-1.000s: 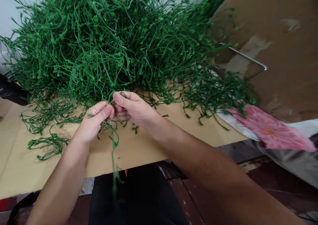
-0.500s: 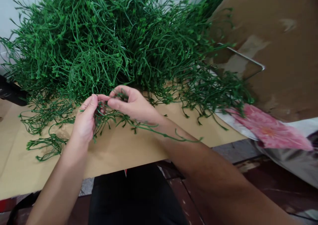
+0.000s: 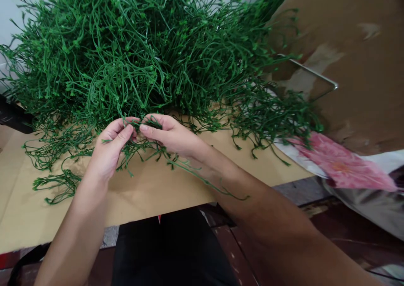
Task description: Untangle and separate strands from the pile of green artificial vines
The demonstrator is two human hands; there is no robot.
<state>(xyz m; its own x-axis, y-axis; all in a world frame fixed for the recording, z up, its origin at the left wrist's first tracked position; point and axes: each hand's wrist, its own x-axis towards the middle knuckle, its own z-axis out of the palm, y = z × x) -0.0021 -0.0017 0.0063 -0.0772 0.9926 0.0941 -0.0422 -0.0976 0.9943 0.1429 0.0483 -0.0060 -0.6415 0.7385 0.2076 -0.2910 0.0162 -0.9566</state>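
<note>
Thin green plastic stems (image 3: pixel 145 144) are pinched between both hands, just in front of a large tangled heap of similar green stems (image 3: pixel 126 63). My left hand (image 3: pixel 111 145) is closed on them with thumb against fingers. Beside it, almost touching, my right hand (image 3: pixel 168 132) grips the stems between thumb and curled fingers. One long strand (image 3: pixel 205 181) trails right, over my right forearm. Below the hands lies a tan board-like surface (image 3: pixel 151 189).
Loose green stems (image 3: pixel 59 185) lie at the left, near a black object (image 3: pixel 14 115). At the right are a brown panel (image 3: pixel 356 88) with a bent metal rod (image 3: pixel 315 73) and a pink flowered cloth (image 3: pixel 347 164).
My left thumb has shifted right, nearer my right hand, and the fingers of both hands have changed position on the stems. The trailing strand's end has dropped lower.
</note>
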